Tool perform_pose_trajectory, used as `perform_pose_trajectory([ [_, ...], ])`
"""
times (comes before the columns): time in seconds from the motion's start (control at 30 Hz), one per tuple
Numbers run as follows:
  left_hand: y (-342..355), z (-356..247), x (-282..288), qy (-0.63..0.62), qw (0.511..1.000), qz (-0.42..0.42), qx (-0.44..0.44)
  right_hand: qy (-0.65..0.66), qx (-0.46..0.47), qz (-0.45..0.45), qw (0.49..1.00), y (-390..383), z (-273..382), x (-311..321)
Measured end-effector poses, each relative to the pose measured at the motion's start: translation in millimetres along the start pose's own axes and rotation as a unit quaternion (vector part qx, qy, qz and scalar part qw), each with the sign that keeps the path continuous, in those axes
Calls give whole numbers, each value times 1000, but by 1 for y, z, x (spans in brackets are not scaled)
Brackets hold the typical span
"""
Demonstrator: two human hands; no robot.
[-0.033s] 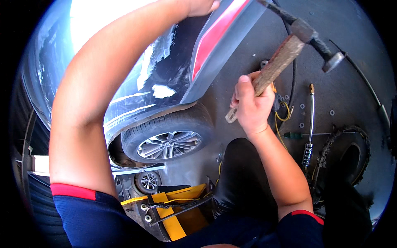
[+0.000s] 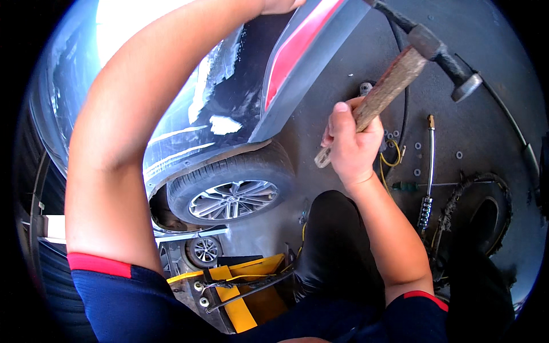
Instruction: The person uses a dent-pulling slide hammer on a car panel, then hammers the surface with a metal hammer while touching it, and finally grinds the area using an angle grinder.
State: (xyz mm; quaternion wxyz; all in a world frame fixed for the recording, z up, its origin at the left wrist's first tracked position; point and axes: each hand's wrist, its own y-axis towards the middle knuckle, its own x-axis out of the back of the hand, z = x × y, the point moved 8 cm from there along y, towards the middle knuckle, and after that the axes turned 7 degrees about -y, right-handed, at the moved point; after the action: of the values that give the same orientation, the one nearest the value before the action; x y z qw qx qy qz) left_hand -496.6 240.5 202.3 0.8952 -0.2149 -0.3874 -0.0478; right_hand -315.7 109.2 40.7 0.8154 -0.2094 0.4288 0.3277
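Observation:
My right hand [image 2: 355, 146] is closed round the worn wooden handle of a body hammer [image 2: 394, 83]. The handle slants up to the right, and the dark double-ended metal head is at the top right, apart from the car. My left arm reaches up across the car's body panel [image 2: 189, 126], dark and scraped with white filler patches. Only part of my left hand [image 2: 281, 5] shows at the top edge, by the panel near the red tail light [image 2: 291, 54]. Its fingers are mostly cut off by the frame.
Below the panel is the car's rear wheel [image 2: 233, 200]. A yellow metal frame [image 2: 237, 303] stands at lower left. On the floor at right lie a slide-hammer-like rod [image 2: 430, 154], several washers [image 2: 417, 172], a yellow cable [image 2: 394, 159] and a dark hose [image 2: 497, 91].
My right hand and the hammer have shifted slightly to the right. My left arm has moved very little.

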Motion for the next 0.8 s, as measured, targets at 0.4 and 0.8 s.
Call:
perform_pose_trajectory([
  [0.4, -151, -97, 4, 137, 935, 315, 86, 35, -77, 12, 996, -24, -24, -20],
  [0.8, -348, -201, 13, -58, 935, 294, 191, -42, -106, 31, 993, -40, -53, 22],
])
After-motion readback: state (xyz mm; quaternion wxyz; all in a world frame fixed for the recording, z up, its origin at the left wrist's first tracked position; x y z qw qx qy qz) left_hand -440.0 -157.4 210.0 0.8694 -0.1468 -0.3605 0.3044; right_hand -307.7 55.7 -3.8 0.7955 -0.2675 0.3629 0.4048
